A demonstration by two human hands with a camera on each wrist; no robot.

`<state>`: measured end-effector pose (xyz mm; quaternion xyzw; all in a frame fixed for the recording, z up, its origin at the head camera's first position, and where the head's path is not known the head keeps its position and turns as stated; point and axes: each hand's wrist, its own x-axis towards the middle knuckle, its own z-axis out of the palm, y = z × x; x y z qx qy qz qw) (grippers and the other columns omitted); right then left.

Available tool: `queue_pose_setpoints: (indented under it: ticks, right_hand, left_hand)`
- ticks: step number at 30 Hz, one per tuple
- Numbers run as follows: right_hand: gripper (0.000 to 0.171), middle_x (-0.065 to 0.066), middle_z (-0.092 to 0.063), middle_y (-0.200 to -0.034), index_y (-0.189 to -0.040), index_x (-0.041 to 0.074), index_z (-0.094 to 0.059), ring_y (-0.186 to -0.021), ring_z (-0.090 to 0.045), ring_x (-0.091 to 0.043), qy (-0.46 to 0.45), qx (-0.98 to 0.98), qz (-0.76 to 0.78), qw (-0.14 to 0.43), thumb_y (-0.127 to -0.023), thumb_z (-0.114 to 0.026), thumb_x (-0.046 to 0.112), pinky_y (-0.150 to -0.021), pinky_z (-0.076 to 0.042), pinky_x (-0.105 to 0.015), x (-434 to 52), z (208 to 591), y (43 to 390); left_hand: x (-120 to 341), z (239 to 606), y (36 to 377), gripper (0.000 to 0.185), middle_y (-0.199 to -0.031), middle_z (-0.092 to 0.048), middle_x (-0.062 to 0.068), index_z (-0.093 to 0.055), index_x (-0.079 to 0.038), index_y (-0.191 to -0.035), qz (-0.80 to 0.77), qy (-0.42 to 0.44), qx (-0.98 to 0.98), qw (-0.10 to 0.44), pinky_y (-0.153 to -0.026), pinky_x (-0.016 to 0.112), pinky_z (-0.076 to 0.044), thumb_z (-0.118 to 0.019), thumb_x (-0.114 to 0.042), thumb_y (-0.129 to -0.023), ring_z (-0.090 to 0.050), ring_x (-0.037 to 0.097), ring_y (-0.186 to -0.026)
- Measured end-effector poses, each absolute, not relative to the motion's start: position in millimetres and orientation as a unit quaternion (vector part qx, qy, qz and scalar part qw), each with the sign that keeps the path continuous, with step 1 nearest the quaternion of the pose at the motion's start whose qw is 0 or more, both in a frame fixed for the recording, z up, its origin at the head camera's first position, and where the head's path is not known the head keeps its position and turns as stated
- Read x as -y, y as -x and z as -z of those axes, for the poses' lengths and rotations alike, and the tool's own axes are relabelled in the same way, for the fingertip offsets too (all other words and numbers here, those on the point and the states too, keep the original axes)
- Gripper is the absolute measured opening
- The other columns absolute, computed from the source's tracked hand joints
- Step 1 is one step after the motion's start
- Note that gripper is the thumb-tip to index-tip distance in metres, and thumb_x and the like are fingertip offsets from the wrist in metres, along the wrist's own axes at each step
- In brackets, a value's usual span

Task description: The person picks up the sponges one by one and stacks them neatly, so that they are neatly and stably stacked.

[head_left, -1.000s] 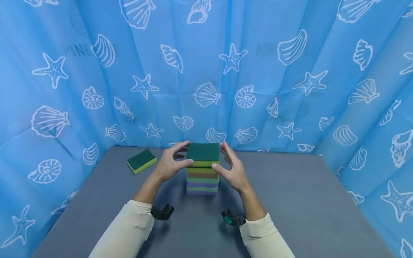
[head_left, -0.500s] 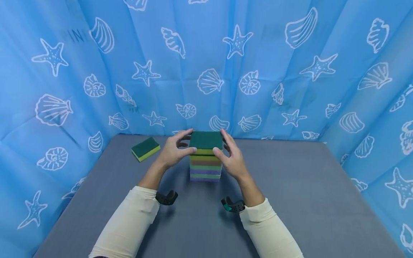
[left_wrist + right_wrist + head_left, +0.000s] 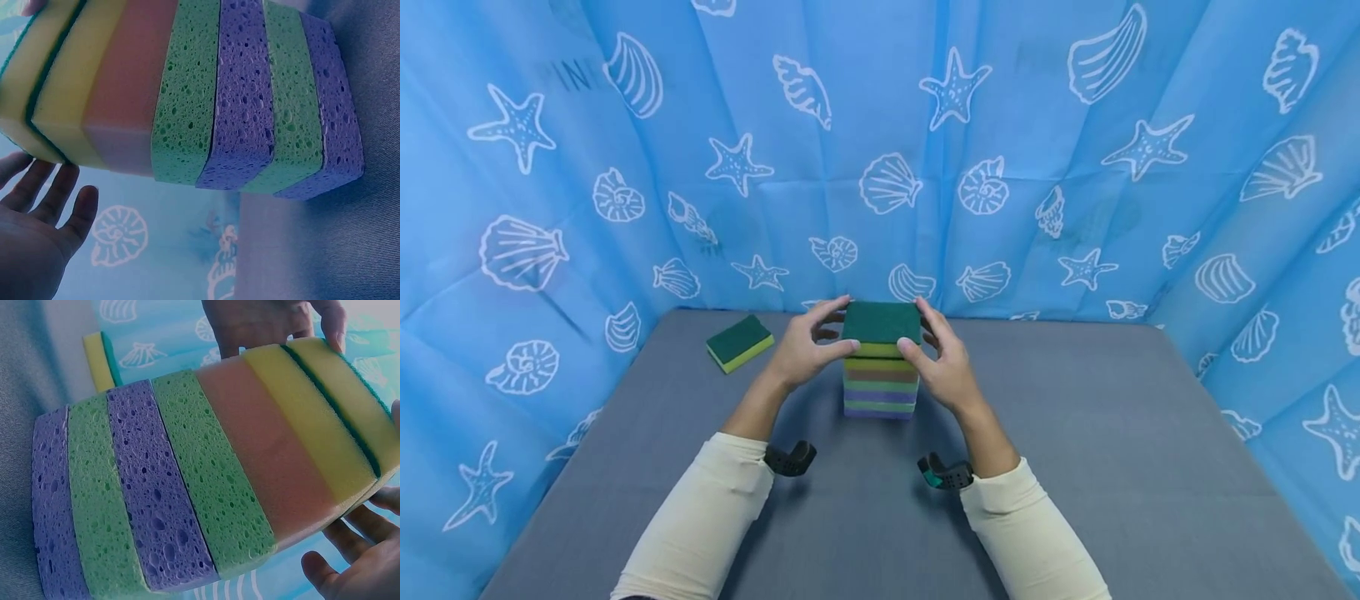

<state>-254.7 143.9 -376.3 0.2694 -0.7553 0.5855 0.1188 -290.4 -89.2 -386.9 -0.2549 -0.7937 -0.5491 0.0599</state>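
Observation:
A stack of sponges stands upright in the head view, topped by a scouring sponge with a dark green scrub face and yellow foam. My left hand holds its left side, thumb at the front corner and index finger at the back. On the right side my right hand holds it the same way. Below lies another yellow scouring sponge, then a pinkish-brown foam layer. Green porous sponges and purple porous sponges alternate down to the table.
A loose green-and-yellow scouring sponge lies on the grey table, left of the stack. Behind and at both sides hangs a blue curtain with white shells and starfish. Dark wrist bands sit at the sleeve cuffs.
The head view has tilted down, so the stack and table appear higher in it. Both hands stay around the top sponge, with hardly any shift against the stack.

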Motion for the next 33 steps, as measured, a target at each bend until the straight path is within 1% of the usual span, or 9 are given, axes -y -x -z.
queue_pose_setpoints:
  ticks: [5,9,13,17,22,24,26,30,33]
  right_hand:
    - [0.062,-0.029,-0.026,-0.149,-0.148,-0.009,-0.024,-0.135,-0.03,-0.04,-0.262,0.758,-0.586,0.117,-0.095,-0.055,-0.001,-0.105,-0.029,-0.055,-145.2,375.3,254.3]
    - [0.061,-0.03,-0.027,-0.149,-0.148,-0.008,-0.026,-0.134,-0.031,-0.04,-0.264,0.753,-0.59,0.123,-0.095,-0.056,0.0,-0.104,-0.029,-0.056,-145.1,374.3,256.1]
    - [0.061,-0.03,-0.027,-0.148,-0.148,-0.008,-0.026,-0.134,-0.031,-0.041,-0.267,0.753,-0.59,0.121,-0.096,-0.055,0.002,-0.104,-0.028,-0.059,-144.5,375.5,255.7]
    - [0.061,-0.027,-0.028,-0.149,-0.148,-0.008,-0.026,-0.134,-0.031,-0.041,-0.262,0.755,-0.59,0.116,-0.095,-0.055,0.001,-0.104,-0.028,-0.058,-144.6,378.5,253.2]
    - [0.061,-0.026,-0.029,-0.149,-0.148,-0.008,-0.026,-0.133,-0.032,-0.041,-0.256,0.754,-0.594,0.115,-0.095,-0.055,0.001,-0.104,-0.029,-0.058,-144.2,380.9,249.6]
    - [0.061,-0.027,-0.03,-0.148,-0.148,-0.008,-0.026,-0.132,-0.034,-0.042,-0.256,0.752,-0.596,0.115,-0.095,-0.056,0.0,-0.103,-0.029,-0.059,-143.4,381.7,248.7]
    - [0.061,-0.029,-0.031,-0.147,-0.148,-0.009,-0.026,-0.131,-0.035,-0.043,-0.257,0.75,-0.598,0.117,-0.095,-0.056,-0.001,-0.103,-0.03,-0.059,-142.8,382.4,247.9]
    - [0.061,-0.031,-0.032,-0.145,-0.147,-0.009,-0.027,-0.129,-0.037,-0.043,-0.26,0.746,-0.601,0.121,-0.094,-0.056,-0.002,-0.102,-0.03,-0.059,-142.3,381.5,247.9]
    - [0.06,-0.03,-0.033,-0.144,-0.147,-0.009,-0.027,-0.129,-0.037,-0.043,-0.262,0.746,-0.6,0.124,-0.094,-0.056,-0.002,-0.102,-0.03,-0.058,-142.3,379.4,249.5]
  left_hand:
    - [92.3,390.3,287.8,0.062,-0.14,-0.044,0.021,-0.041,-0.001,-0.145,0.583,0.267,0.763,0.081,-0.095,0.053,-0.039,-0.066,-0.01,-0.089,-0.044,0.038,-0.123]
    - [100.7,391.6,284.5,0.055,-0.135,-0.045,0.029,-0.043,0.008,-0.14,0.611,0.241,0.741,0.139,-0.093,0.056,-0.039,-0.063,0.001,-0.089,-0.044,0.045,-0.12]
    - [112.1,384.0,270.7,0.05,-0.129,-0.05,0.03,-0.047,0.013,-0.134,0.605,0.181,0.75,0.196,-0.088,0.045,-0.043,-0.064,0.005,-0.088,-0.047,0.047,-0.116]
    - [126.2,384.5,262.1,0.048,-0.127,-0.052,0.029,-0.049,0.013,-0.132,0.597,0.146,0.758,0.217,-0.085,0.033,-0.044,-0.065,0.004,-0.088,-0.048,0.047,-0.114]
    - [142.5,394.1,261.5,0.048,-0.126,-0.053,0.029,-0.051,0.012,-0.131,0.598,0.118,0.757,0.235,-0.082,0.025,-0.044,-0.066,0.003,-0.087,-0.049,0.045,-0.114]
    - [148.5,398.8,261.7,0.047,-0.125,-0.053,0.029,-0.051,0.012,-0.13,0.597,0.105,0.756,0.245,-0.082,0.027,-0.045,-0.067,0.003,-0.086,-0.049,0.044,-0.113]
    - [154.7,405.4,263.7,0.047,-0.123,-0.054,0.028,-0.052,0.013,-0.129,0.596,0.094,0.755,0.259,-0.081,0.024,-0.045,-0.067,0.004,-0.086,-0.049,0.043,-0.112]
    - [170.4,427.8,278.6,0.047,-0.121,-0.056,0.024,-0.056,0.008,-0.129,0.592,0.058,0.75,0.288,-0.079,0.02,-0.043,-0.069,0.001,-0.085,-0.051,0.034,-0.11]
    - [180.5,442.8,290.9,0.047,-0.122,-0.057,0.02,-0.058,0.005,-0.129,0.575,0.021,0.756,0.313,-0.081,0.026,-0.042,-0.071,-0.004,-0.084,-0.05,0.028,-0.11]
